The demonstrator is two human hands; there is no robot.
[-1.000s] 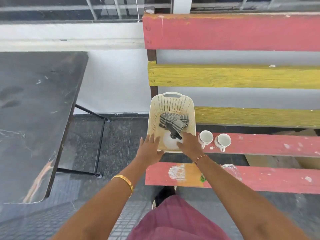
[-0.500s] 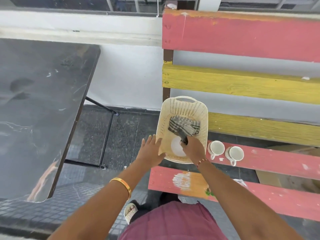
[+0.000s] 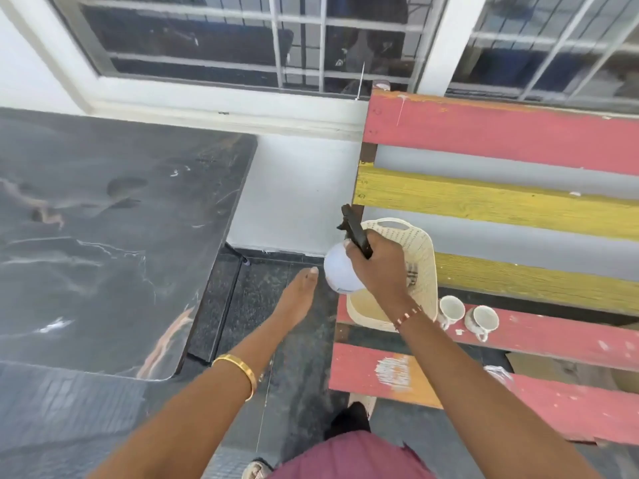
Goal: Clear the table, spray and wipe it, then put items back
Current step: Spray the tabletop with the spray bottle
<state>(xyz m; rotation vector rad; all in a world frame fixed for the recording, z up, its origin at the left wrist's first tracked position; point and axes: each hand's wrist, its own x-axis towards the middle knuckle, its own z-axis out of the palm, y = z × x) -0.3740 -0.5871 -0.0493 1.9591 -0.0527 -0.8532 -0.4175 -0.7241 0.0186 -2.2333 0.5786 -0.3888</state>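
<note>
My right hand (image 3: 380,267) grips the black trigger head of a white round spray bottle (image 3: 340,273), lifted above the left edge of the cream plastic basket (image 3: 420,243). A striped cloth (image 3: 412,273) shows just past my wrist inside the basket. My left hand (image 3: 297,295) hangs over the floor with straight fingers, fingertips close to the bottle, holding nothing. The dark marble table (image 3: 103,236) lies at the left, bare. Two white cups (image 3: 451,311) (image 3: 482,319) stand on the red bench slat right of the basket.
The red and yellow slatted bench (image 3: 518,202) fills the right side, its backrest against a white wall under a barred window (image 3: 242,39). Dark tiled floor (image 3: 249,305) separates table and bench. A glass item (image 3: 498,373) lies at the bench's front slat.
My right hand has lifted the spray bottle out of the basket and to the left. My left hand left the basket rim. The view swung up and left toward the table.
</note>
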